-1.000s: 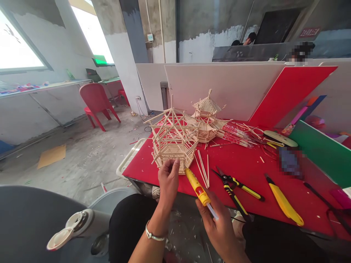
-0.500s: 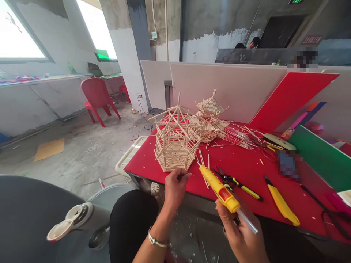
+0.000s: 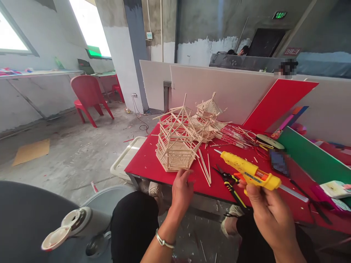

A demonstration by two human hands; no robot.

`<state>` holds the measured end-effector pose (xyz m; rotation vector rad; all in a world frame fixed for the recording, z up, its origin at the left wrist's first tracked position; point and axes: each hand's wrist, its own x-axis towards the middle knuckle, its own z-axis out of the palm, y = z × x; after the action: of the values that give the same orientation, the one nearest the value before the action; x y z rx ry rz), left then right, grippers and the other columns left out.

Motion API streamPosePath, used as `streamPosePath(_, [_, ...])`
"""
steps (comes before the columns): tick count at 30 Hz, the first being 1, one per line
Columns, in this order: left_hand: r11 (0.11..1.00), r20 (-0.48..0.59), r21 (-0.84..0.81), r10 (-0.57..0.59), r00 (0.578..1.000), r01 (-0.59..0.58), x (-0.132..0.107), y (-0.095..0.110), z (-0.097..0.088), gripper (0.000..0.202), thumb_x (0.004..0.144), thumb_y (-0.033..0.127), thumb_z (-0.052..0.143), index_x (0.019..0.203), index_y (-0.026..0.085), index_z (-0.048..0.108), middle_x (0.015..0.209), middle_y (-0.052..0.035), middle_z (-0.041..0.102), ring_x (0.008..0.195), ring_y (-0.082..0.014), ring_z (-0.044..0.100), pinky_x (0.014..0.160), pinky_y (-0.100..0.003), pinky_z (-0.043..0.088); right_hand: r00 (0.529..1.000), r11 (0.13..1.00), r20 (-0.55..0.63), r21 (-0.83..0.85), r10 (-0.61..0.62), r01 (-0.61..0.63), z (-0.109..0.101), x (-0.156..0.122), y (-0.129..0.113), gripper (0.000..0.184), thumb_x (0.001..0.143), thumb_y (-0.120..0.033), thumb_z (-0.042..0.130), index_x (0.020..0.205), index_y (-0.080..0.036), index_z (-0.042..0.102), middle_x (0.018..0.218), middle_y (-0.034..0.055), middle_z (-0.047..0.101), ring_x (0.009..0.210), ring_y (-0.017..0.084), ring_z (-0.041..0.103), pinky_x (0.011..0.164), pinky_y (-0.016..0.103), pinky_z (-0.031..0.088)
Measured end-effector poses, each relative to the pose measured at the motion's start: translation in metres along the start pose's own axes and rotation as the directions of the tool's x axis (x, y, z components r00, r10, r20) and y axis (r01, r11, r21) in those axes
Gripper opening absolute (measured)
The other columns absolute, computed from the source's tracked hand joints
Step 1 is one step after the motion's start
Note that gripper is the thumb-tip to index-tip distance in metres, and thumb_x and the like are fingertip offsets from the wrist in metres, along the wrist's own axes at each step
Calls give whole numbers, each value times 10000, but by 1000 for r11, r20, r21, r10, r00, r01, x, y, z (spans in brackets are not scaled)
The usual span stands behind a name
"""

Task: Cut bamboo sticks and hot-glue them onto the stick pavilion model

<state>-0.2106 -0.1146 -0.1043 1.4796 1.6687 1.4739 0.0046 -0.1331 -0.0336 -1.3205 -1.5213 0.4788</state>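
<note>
My right hand (image 3: pixel 270 213) is closed around the grip of a yellow glue gun (image 3: pixel 251 171), held up over the red table (image 3: pixel 153 160) with its nozzle pointing left. My left hand (image 3: pixel 182 190) rests at the table's near edge with its fingers pressed together; what they pinch, if anything, is too small to see. Just beyond its fingertips stands a hexagonal pavilion model of wooden sticks (image 3: pixel 177 144). A smaller stick pavilion (image 3: pixel 210 111) stands behind it. Loose sticks (image 3: pixel 205 166) lie to the right of the near model.
Black-and-yellow cutters (image 3: pixel 231 184) lie below the glue gun. Red (image 3: pixel 276 106) and green (image 3: pixel 309 157) boards lean at the right, white panels behind. A white bin (image 3: pixel 124 160) sits left of the table, a red chair (image 3: pixel 86 96) farther off, a lidded flask (image 3: pixel 70 226) near my knee.
My right hand has lifted the glue gun up and to the right, away from the model. My left hand has drawn back from the model's base to the table edge.
</note>
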Motion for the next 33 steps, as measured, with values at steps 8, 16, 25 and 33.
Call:
streamPosePath(8, [979, -103, 201, 35, 994, -14, -10, 3, 0, 515, 848, 406, 640, 461, 189, 377, 529, 42, 350, 488, -102, 313, 494, -260, 243, 996, 985, 52, 157, 66, -74, 3, -1, -10, 329, 898, -491, 574, 1037, -201, 643, 1012, 107, 722, 914, 245, 695, 785, 350, 580])
streamPosePath(16, [950, -570, 310, 212, 794, -32, 13, -21, -36, 148, 851, 331, 655, 928, 208, 628, 1015, -77, 618, 1017, -237, 560, 923, -394, 425, 997, 986, 72, 163, 28, -40, -10, 2, -12, 348, 908, -518, 540, 973, -196, 656, 939, 98, 705, 910, 247, 675, 771, 335, 565])
streamPosePath(25, [973, -528, 190, 213, 822, -130, 24, -24, -43, 144, 880, 304, 622, 786, 219, 691, 898, -48, 700, 917, -207, 615, 873, -373, 476, 994, 971, 27, 213, 110, -113, -19, 1, -4, 315, 888, -507, 579, 903, -201, 652, 809, 73, 680, 773, 214, 661, 647, 295, 556])
streamPosePath(33, [989, -262, -123, 51, 964, -86, -1, 18, -32, 114, 800, 318, 719, 749, 220, 747, 888, -52, 690, 839, -200, 643, 795, -337, 504, 979, 927, 150, 329, 139, -182, 1, 0, -14, 301, 886, -500, 587, 896, -203, 637, 795, 54, 661, 725, 180, 627, 645, 271, 532])
